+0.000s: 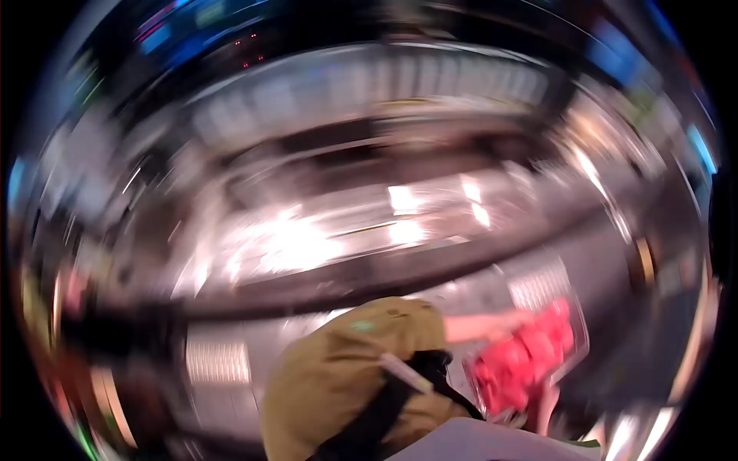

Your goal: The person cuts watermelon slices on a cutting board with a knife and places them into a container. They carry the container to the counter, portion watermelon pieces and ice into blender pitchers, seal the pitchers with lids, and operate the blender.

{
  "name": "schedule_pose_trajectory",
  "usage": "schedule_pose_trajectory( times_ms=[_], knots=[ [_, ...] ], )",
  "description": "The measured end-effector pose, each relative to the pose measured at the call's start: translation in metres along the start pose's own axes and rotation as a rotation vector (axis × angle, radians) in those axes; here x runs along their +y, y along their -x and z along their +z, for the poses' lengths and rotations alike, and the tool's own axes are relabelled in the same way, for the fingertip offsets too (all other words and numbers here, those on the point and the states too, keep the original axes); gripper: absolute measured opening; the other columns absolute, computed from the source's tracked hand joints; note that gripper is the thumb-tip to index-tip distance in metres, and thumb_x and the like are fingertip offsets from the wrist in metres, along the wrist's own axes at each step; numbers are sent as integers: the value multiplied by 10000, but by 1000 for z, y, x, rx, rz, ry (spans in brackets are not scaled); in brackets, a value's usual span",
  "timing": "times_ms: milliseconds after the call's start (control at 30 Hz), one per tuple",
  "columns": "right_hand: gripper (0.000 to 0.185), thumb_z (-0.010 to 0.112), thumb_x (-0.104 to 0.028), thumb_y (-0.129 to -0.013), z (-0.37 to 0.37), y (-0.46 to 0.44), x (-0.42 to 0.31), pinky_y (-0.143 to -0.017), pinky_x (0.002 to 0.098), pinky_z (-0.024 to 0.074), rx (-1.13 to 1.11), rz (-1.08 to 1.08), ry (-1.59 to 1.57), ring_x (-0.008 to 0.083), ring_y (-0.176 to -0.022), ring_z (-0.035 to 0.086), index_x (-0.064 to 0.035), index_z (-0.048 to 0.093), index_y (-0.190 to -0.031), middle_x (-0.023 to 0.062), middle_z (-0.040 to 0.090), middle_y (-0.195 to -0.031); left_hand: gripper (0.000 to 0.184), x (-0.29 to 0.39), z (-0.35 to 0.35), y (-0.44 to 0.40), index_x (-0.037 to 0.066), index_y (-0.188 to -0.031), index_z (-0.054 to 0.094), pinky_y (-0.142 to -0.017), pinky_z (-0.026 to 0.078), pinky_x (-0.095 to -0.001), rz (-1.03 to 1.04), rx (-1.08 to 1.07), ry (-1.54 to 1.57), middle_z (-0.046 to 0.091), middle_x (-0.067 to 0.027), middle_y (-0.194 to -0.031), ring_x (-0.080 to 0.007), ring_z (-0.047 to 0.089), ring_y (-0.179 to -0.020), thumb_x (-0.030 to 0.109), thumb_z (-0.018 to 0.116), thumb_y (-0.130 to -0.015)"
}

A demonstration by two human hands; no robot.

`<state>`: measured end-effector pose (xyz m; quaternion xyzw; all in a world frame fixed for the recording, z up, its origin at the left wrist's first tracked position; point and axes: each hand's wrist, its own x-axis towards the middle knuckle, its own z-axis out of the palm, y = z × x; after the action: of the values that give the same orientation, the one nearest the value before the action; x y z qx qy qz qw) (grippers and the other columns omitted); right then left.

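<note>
Glossy pinkish-red pieces, perhaps raw meat, are bunched together at the lower right. They lie in or over what looks like a clear, pale-edged tray. My left hand reaches from an olive-brown sleeve and rests against the upper left of the red pieces. At their lower right is my right hand, mostly a blurred strip of skin. Motion smears the fingers of both hands, so their grip is unclear. A pale grey-white sheet or cloth covers the area in front of my body.
A long, shiny metal-looking counter with bright reflections stretches across the middle. Behind it runs a row of pale upright shapes. Grille-like pale panels, one at left and one at right, lie nearer me. Strong blur hides detail.
</note>
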<state>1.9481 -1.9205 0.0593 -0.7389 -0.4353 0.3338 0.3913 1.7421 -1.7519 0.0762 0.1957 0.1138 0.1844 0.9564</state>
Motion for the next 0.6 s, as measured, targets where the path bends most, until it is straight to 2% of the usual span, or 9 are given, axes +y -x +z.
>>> schedule_pose_trajectory(
  times_ms=[33, 67, 100, 167, 200, 333, 367, 433, 600],
  knots=[
    [240, 533, -206, -776, -6, -4, -35, -511, 231, 427, 128, 187, -458, 109, -576, 542, 23, 597, -742, 33, 579, -676, 156, -6, -7, -49, 22, -826, 572, -744, 453, -348, 32, -58, 11, 575, -46, -846, -158, 540, -788, 133, 511, -735],
    [234, 544, -189, -765, -32, -27, -19, -513, 231, 423, 186, 251, -448, 108, -557, 534, 37, 600, -744, 37, 571, -656, 246, -13, -20, -102, 2, -943, 552, -789, 446, -381, -96, -160, 85, 578, -89, -931, -201, 541, -870, 164, 510, -763],
    [223, 535, -163, -756, -62, -50, 0, -504, 238, 425, 218, 310, -410, 107, -565, 535, 50, 591, -719, 39, 570, -658, 210, 5, 19, -122, 21, -900, 561, -798, 437, -363, -264, -65, 144, 580, -73, -901, -190, 535, -868, 182, 509, -776],
    [190, 507, -114, -740, -119, -97, 48, -489, 257, 451, 289, 375, -472, 138, -576, 566, 62, 579, -731, 51, 568, -654, 168, -15, -2, -229, 55, -835, 560, -755, 439, -328, -150, -12, -14, 579, -53, -839, -162, 533, -824, 207, 498, -803],
    [174, 496, -89, -740, -144, -121, 17, -514, 285, 500, 284, 447, -623, 192, -603, 605, 66, 570, -765, 76, 578, -672, 161, -18, -7, -278, 70, -819, 553, -728, 433, -311, -139, 30, -39, 573, -42, -809, -147, 530, -803, 220, 493, -814],
    [197, 452, -87, -757, -238, -229, 32, -566, 291, 509, 264, 414, -540, 211, -603, 607, 72, 563, -792, 129, 600, -710, 166, 37, 46, -392, 102, -905, 534, -642, 422, -280, -336, 57, -230, 549, -18, -786, -121, 517, -751, 243, 491, -827],
    [181, 452, -86, -752, -263, -263, 35, -505, 267, 489, 241, 417, -485, 203, -600, 609, 60, 559, -760, 127, 600, -689, 202, 56, 53, -431, 118, -976, 532, -638, 434, -285, -318, -61, -345, 543, -23, -843, -136, 523, -753, 252, 480, -834],
    [153, 462, -69, -739, -303, -339, 34, -437, 242, 447, 261, 439, -472, 183, -572, 602, 50, 557, -739, 116, 595, -662, 191, 83, 63, -506, 97, -956, 538, -563, 427, -273, -302, 79, -499, 535, -18, -805, -126, 518, -707, 236, 499, -830],
    [118, 528, -88, -701, -412, -531, 97, -407, 250, 440, 265, 438, -436, 134, -484, 547, 23, 568, -694, 74, 570, -610, 167, 140, 58, -721, 73, -927, 539, -661, 473, -395, -552, -22, -550, 542, -44, -812, -169, 537, -769, 163, 561, -787]
  ],
)
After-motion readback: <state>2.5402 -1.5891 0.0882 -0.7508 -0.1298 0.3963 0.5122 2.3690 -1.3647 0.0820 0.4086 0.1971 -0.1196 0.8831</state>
